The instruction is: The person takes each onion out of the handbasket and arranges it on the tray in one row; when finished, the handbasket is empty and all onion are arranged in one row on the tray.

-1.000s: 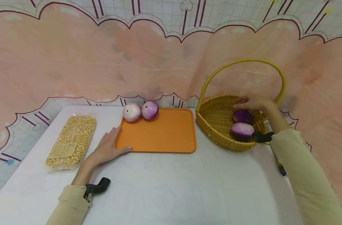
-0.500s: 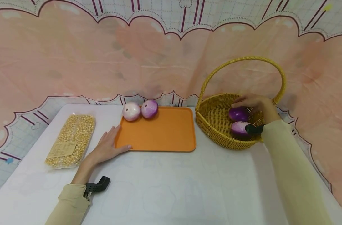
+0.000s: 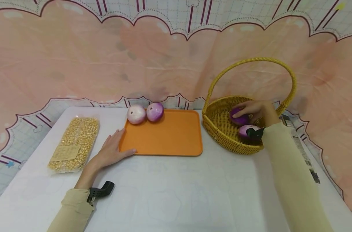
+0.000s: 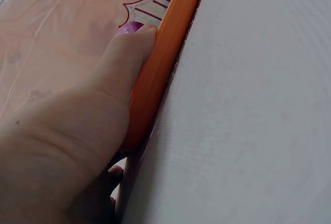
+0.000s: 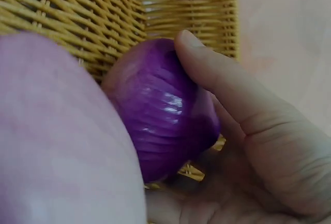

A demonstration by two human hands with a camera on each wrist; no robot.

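Note:
In the basket (image 3: 222, 138), a yellow wicker one with a tall hoop handle, my right hand (image 3: 252, 109) grips a dark purple onion (image 5: 160, 110), thumb over its upper side and fingers beneath. Beside it lies a paler purple-and-white onion (image 3: 245, 131), which fills the left of the right wrist view. My left hand (image 3: 113, 149) rests spread at the near left corner of an orange tray (image 3: 167, 138); its thumb (image 4: 139, 43) lies along the front rim. At the tray's back left sit a whitish onion (image 3: 136, 114) and a purple one (image 3: 155, 112).
A clear bag of corn kernels (image 3: 75, 141) with a paper label lies to the left of the tray. Partly behind the right sleeve is a flat printed packet (image 3: 299, 141). The white table (image 3: 176, 193) meets a patterned cloth (image 3: 164, 64) at the back.
My right hand has moved left inside the basket and taken hold of the dark purple onion, which has shifted left with it. The left hand has stayed at the tray corner.

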